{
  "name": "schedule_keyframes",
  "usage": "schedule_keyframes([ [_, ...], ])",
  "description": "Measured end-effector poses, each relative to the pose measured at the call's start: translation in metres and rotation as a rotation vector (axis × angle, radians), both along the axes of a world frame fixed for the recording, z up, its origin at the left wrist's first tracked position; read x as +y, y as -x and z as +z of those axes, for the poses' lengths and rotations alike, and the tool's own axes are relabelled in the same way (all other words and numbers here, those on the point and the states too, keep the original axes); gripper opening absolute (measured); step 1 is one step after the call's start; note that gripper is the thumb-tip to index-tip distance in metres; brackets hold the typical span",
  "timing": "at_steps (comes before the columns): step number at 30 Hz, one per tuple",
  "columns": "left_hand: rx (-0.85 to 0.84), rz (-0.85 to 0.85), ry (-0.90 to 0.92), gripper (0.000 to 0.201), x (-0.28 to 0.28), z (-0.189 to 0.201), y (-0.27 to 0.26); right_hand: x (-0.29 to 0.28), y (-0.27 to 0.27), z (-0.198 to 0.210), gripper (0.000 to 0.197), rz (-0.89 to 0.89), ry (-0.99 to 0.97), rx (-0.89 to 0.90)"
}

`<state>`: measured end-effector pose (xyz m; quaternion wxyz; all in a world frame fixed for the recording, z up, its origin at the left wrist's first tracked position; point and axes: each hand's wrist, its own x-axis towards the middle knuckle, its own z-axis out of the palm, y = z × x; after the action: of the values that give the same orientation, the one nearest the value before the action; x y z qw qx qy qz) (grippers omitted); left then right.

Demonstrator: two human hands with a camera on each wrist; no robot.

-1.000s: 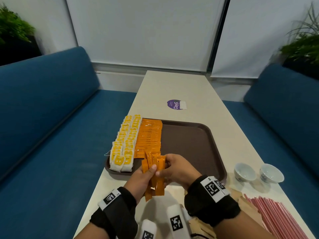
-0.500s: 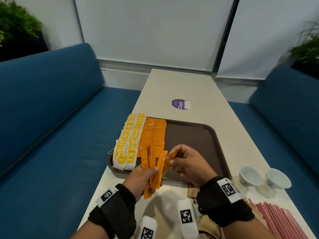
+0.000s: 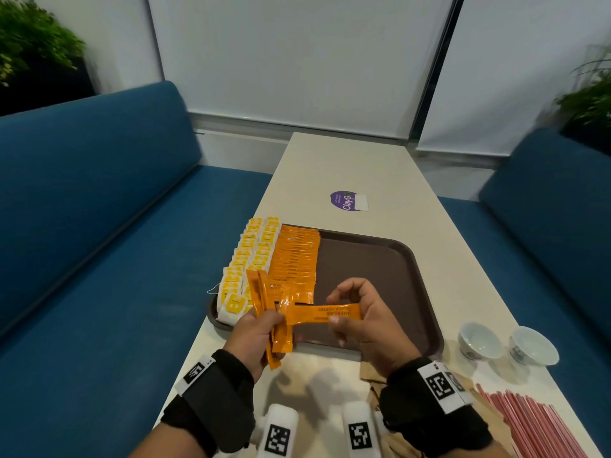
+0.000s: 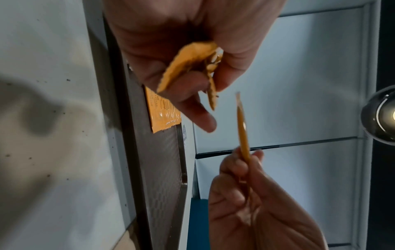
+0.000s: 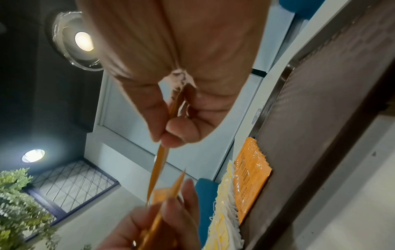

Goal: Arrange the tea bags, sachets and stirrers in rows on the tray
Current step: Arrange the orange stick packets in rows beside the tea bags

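A brown tray (image 3: 390,259) lies on the table. Along its left edge run rows of yellow tea bags (image 3: 246,259), with a row of orange sachets (image 3: 296,259) beside them. Over the tray's near edge my left hand (image 3: 256,328) grips a bunch of orange sachets (image 3: 264,302), seen also as crumpled ends (image 4: 192,66) in the left wrist view. My right hand (image 3: 360,320) pinches a single orange sachet (image 3: 322,314) held level, drawn clear of the bunch; the sachet (image 5: 159,169) shows edge-on from the right wrist. Red stirrers (image 3: 535,424) lie at the near right.
Two small white cups (image 3: 479,340) stand right of the tray. Brown paper packets (image 3: 373,375) lie on the table under my right wrist. A purple sticker (image 3: 345,200) is beyond the tray. Blue benches flank the table on both sides.
My right hand has pulled one sachet out of the bunch and turned it level to the right. The left hand keeps the bunch over the tray's near edge.
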<state>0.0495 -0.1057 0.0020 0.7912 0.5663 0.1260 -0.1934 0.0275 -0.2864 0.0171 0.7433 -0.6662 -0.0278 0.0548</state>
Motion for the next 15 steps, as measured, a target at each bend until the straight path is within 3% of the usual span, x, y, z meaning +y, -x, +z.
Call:
schedule_keyframes([
  [8, -0.057, -0.054, -0.072, 0.012, 0.0017, -0.0029, 0.0028, 0.0026, -0.0018, -0.0026, 0.031, -0.012, 0.171, 0.134],
  [12, -0.159, -0.168, -0.217, 0.026, 0.0028, -0.0033, 0.0043, 0.002, -0.0038, 0.0008, 0.03, 0.01, 0.236, 0.217],
  [15, -0.243, -0.284, -0.346, 0.023, 0.003, -0.0041, 0.0066, 0.0019, -0.0047, 0.0023, 0.03, -0.003, 0.262, 0.245],
])
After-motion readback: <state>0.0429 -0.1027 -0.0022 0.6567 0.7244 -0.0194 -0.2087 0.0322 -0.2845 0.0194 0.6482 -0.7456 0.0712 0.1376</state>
